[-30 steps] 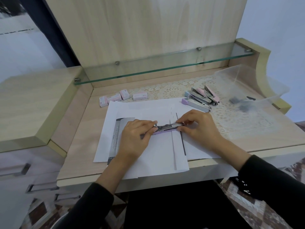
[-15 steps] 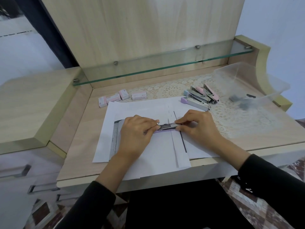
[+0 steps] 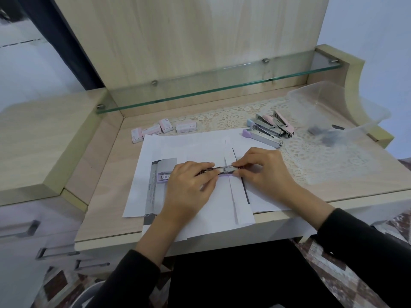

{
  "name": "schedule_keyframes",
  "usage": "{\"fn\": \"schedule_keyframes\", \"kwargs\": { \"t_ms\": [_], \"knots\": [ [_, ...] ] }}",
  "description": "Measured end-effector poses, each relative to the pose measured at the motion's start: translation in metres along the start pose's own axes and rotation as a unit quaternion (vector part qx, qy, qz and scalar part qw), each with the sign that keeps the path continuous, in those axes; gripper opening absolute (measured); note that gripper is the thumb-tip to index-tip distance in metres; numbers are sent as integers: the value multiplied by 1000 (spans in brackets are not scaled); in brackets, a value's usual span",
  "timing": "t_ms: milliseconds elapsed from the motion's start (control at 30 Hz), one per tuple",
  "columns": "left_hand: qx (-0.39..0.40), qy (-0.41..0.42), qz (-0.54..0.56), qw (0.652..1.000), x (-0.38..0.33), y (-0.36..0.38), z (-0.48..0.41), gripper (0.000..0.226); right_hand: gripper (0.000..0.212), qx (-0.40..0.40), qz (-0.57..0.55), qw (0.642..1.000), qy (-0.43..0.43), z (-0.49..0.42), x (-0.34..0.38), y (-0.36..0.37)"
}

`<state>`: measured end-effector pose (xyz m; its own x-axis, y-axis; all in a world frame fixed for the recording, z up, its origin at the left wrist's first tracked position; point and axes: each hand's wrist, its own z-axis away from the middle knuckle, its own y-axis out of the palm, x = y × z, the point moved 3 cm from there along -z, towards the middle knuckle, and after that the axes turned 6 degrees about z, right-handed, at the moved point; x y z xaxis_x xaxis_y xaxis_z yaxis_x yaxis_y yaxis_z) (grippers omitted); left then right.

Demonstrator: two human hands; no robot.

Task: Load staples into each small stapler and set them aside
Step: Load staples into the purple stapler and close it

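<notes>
Head cam, looking down at the worktop (image 3: 106, 196): a lilac stapler (image 3: 195, 173) lies flat on some loose paper sheets (image 3: 200, 147), swung open, with its long axis running left to right between the two hands. The left hand (image 3: 189, 190) has its grip closed over the middle of it — fingertips pinching the metal rail, with the lilac end poking out just past the knuckles on the outer side. The right hand (image 3: 264, 172) meets it from the other end, thumb and forefinger clenched on the rail end; I can't tell if there's a staple strip between those fingers, it's too small to see. So the stapler sits right inside both grips, neither hand nearer than the other. My guess is the next move is along that same axis, pushing staples in or closing the rail, so it has to stay flat and straight. Beyond the right grip, further back, are more small staplers (image 3: 270, 127) in a bunch — pink, blue, lilac. Beyond the left grip sit little staple boxes (image 3: 163, 128). A clear plastic tub (image 3: 333, 112) is off past the staplers.
</notes>
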<state>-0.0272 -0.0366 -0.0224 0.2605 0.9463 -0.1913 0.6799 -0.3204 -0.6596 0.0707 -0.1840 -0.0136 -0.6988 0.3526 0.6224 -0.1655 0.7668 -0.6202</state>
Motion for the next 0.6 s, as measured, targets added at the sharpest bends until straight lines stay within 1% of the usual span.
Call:
{"fn": "schedule_keyframes", "kwargs": {
  "t_ms": [100, 267, 367, 467, 600],
  "knots": [
    [15, -10, 4, 1000, 0, 1, -2, 19, 13, 3, 7, 1000, -10, 0, 0, 0],
    [38, -34, 7, 999, 0, 0, -2, 22, 13, 4, 10, 1000, -2, 0, 0, 0],
    [65, -60, 36, 995, 2, -3, -3, 26, 13, 4, 6, 1000, 1, 1, 1, 0],
    [95, -101, 47, 989, 13, -16, 0, 39, 12, 5, -4, 1000, 7, 1, 1, 0],
    [140, -160, -9, 977, 41, -41, 9, 60, 12, 6, -10, 1000, 14, 2, 0, 1]
  ]
}}
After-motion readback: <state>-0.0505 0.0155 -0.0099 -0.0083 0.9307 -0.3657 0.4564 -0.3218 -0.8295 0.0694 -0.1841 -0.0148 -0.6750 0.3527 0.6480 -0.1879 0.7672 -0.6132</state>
